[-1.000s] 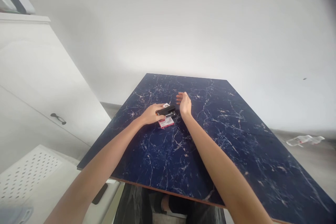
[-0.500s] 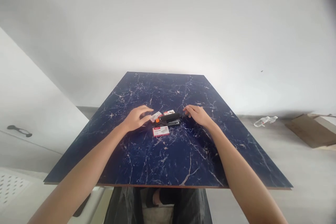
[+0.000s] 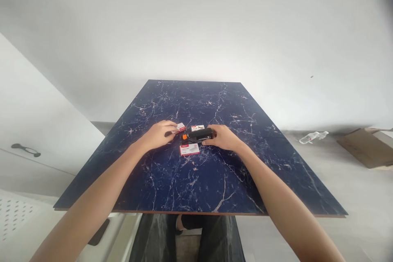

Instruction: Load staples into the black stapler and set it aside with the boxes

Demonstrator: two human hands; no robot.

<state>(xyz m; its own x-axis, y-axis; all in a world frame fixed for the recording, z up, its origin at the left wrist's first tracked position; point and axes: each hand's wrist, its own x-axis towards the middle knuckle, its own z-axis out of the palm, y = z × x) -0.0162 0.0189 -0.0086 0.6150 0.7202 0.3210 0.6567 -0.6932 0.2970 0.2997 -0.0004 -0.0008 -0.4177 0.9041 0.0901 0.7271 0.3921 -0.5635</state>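
A black stapler (image 3: 199, 134) with an orange end lies on the dark blue marbled tabletop (image 3: 196, 184). My right hand (image 3: 224, 136) is closed around the stapler's right end, thumb on the near side. My left hand (image 3: 158, 134) pinches a small red-and-white staple box (image 3: 180, 127) by its left part, with the fingers covering some of it. Another staple box (image 3: 189, 150) lies flat just in front of the stapler. Behind the stapler a third small box (image 3: 197, 127) is partly hidden by it.
The table's far edge stands near a white wall (image 3: 196, 24). To the left is a white cabinet door with a dark handle (image 3: 26, 150). On the floor at right lie a clear plastic bottle (image 3: 309, 137) and a cardboard box (image 3: 365, 147).
My right hand has moved left and closed on the stapler's right end. My left hand has shifted slightly right and taken hold of the left staple box. The view has tilted slightly.
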